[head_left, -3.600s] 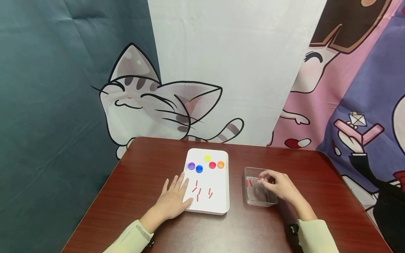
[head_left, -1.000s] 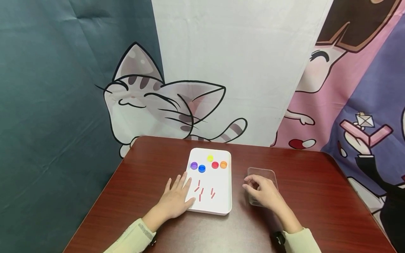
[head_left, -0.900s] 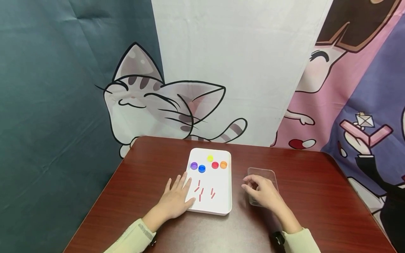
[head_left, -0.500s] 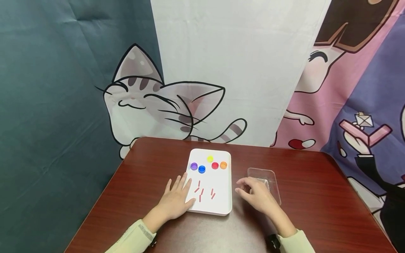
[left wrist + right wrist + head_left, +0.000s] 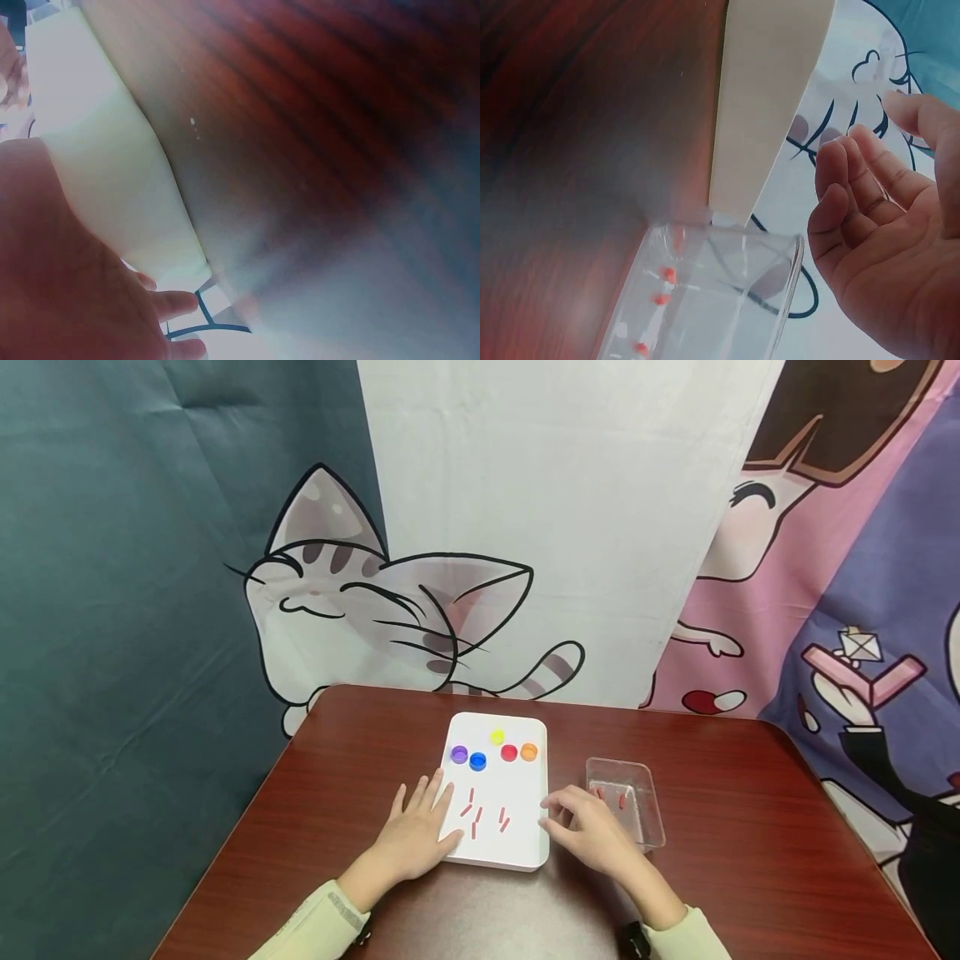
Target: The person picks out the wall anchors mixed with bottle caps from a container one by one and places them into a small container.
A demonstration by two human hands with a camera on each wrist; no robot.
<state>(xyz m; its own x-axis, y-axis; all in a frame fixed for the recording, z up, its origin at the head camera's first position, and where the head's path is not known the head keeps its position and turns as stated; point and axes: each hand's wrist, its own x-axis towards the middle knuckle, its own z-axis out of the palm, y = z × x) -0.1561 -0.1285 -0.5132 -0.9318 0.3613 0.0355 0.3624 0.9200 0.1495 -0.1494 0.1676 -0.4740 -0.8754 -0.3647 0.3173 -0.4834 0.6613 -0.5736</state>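
- On the wooden table (image 5: 360, 752), the white tray (image 5: 528, 857) is lying with its long axis running away from the person, toward the cartoon backdrop (image 5: 450, 527).
- The left hand (image 5: 411, 833) is lying with spread fingers over the tray's left rim, grasping nothing; it is probably steadying the tray, and light, even pressure would be serving best.
- The right hand (image 5: 591, 832) is hovering at the tray's right rim, fingers bent; no stick is showing between thumb and fingers in either view, so whether it is grasping one cannot be told.
- Laying sticks out seems to be the step in hand; the person would do well to be clearing the rim from above and setting any stick down gently, without brushing the loose ones.
- Six red sticks (image 5: 478, 815) are lying flat on the tray's near half, four leftward and two rightward; others are lying in the clear plastic box (image 5: 655, 814).
- Among the four, one is slanting clearly, its far end to the right; the others are running nearly straight away from the person.
- Of the two, the nearer is slanting the same way, the other running almost straight; with both ends looking alike, neither end is marking a direction.
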